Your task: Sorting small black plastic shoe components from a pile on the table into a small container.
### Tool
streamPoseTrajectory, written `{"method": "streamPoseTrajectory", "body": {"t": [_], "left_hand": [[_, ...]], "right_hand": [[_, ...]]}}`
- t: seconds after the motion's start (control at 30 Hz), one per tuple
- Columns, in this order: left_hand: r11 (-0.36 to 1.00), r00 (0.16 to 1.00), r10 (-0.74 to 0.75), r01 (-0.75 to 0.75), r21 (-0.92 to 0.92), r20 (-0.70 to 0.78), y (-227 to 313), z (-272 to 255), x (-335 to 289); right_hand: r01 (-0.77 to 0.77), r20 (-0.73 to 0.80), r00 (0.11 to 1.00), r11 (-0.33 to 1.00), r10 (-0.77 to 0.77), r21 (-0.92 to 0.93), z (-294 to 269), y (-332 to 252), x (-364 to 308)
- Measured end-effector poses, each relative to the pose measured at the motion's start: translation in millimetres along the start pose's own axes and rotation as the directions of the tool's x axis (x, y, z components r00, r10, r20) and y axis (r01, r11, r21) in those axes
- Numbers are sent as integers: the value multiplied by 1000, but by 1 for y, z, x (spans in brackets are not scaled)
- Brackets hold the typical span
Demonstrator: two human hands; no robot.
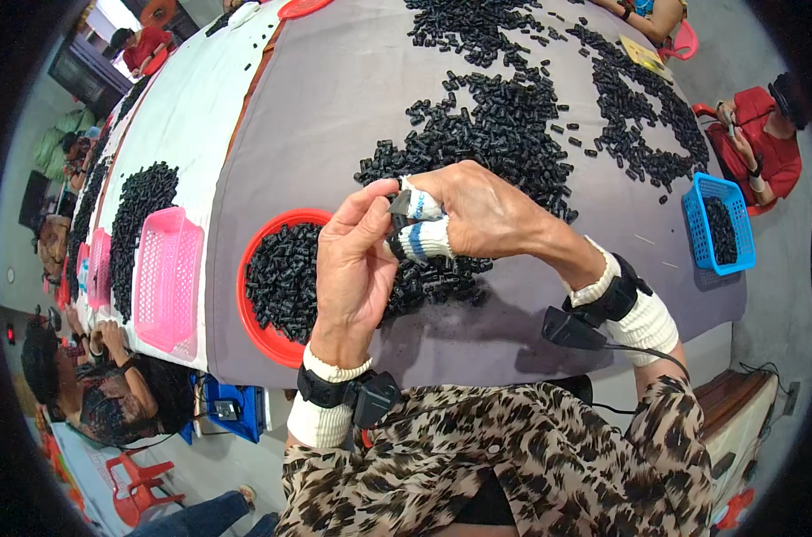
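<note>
We see a pink lattice basket (168,286) on the white cloth (187,116) to the left, a red plastic chair (137,488) at lower left, and, at right, a person in red (768,134) seated beside the table (307,134).

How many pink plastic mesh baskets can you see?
2: one pink plastic mesh basket near the grey cloth, another pink basket farther left. Others may be hidden.

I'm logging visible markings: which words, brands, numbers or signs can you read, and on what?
None can be quoted.
White finger tape on the right hand: blue, print-like marks, too small and blurred to read.
Small black parts: no lettering can be made out.
Red tub, pink basket and blue basket: no readable text.
</note>
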State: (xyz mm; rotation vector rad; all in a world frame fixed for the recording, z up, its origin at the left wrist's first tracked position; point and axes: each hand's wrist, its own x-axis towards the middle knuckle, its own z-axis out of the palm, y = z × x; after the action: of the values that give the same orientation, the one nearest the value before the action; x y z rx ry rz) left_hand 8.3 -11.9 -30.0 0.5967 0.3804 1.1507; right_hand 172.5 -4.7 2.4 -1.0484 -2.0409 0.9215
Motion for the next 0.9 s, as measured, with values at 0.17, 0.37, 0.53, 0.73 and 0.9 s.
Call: {"method": "streamPoseTrajectory", "body": {"t": [0.17, 0.37, 0.53, 0.73, 0.9], "left_hand": [[994, 997, 34, -26, 108, -75, 3, 0, -2], [728, 911, 350, -118, 675, -218, 40, -42, -16], [433, 847, 470, 25, 901, -250, 51, -97, -33], [236, 971, 236, -11, 972, -46, -20, -71, 4], [-202, 969, 202, -100, 974, 141, -56, -78, 32]], "right_hand": [[10, 41, 999, 999, -9, -38, -1, 0, 0], [-103, 6, 995, 994, 104, -33, -14, -2, -2], [-79, -110, 991, 997, 77, -10, -23, 37, -13], [-157, -128, 981, 986, 149, -52, -18, 45, -21], [-254, -94, 964, 965, 248, -60, -26, 40, -34]]}}
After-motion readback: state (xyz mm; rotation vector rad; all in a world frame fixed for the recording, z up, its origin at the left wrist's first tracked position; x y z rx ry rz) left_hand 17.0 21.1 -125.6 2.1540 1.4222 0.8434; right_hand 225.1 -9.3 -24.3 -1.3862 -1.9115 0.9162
